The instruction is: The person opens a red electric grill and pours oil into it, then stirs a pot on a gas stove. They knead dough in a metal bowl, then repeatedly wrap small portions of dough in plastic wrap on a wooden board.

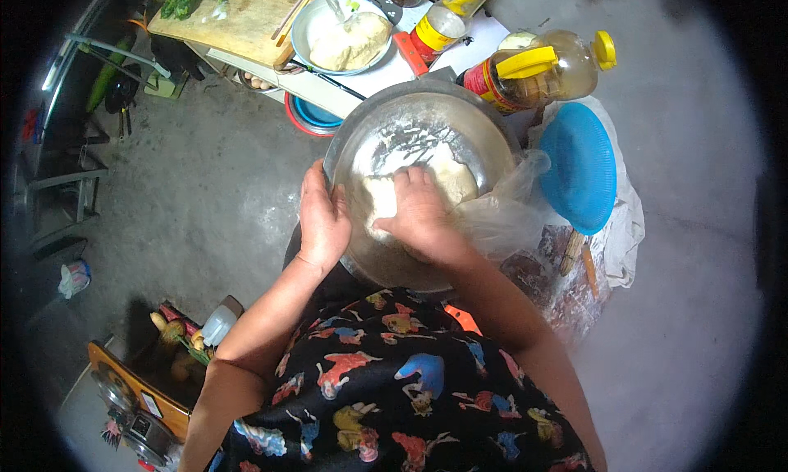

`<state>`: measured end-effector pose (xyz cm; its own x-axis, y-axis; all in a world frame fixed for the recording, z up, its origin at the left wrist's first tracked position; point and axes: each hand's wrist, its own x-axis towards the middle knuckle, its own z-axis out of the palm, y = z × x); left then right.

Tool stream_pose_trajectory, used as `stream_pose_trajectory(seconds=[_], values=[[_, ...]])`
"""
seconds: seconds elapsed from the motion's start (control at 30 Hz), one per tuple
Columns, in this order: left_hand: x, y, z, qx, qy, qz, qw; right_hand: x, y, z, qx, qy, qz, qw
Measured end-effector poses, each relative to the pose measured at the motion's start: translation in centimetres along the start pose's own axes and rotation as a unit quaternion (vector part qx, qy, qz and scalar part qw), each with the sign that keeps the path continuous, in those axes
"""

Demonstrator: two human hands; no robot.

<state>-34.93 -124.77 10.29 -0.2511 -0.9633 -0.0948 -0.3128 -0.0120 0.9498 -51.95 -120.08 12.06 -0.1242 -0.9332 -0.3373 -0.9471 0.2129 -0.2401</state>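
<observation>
A wide metal basin (492, 133) stands before me, its inner wall dusted with white flour (394, 142). In it lies a lump of pale dough (458, 182). My right hand (422, 210) presses down on the dough, with the fingertips at its far side and the thumb spread to the left. My left hand (325, 216) grips the basin's left rim, thumb at the edge and fingers along the outside. A clear plastic bag (505, 219) hangs over the basin's right rim, close to my right wrist. Part of the dough is hidden under my right hand.
Beyond the basin, a white bowl (300, 38) holds more dough beside a wooden cutting board (246, 16). Bottles, including a large yellow-capped one (563, 65), stand at the upper right. A blue plastic basket (578, 170) leans on the right. A wooden container (138, 389) sits lower left.
</observation>
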Motion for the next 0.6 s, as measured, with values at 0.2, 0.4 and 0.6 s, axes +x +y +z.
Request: stream_pose_trajectory(seconds=[0.2,0.4,0.6], values=[[-0.1,-0.4,0.1,0.047,-0.009,0.012,0.999,0.5,4.4,-2.1,0.337,0.015,0.098,0.936],[-0.1,-0.2,0.0,0.021,-0.002,0.016,1.0,-1.0,6.5,-2.7,0.157,0.184,-0.048,0.969],[0.1,0.1,-0.1,0.07,-0.025,-0.003,0.997,0.0,4.9,-1.3,0.219,0.105,0.018,0.97]])
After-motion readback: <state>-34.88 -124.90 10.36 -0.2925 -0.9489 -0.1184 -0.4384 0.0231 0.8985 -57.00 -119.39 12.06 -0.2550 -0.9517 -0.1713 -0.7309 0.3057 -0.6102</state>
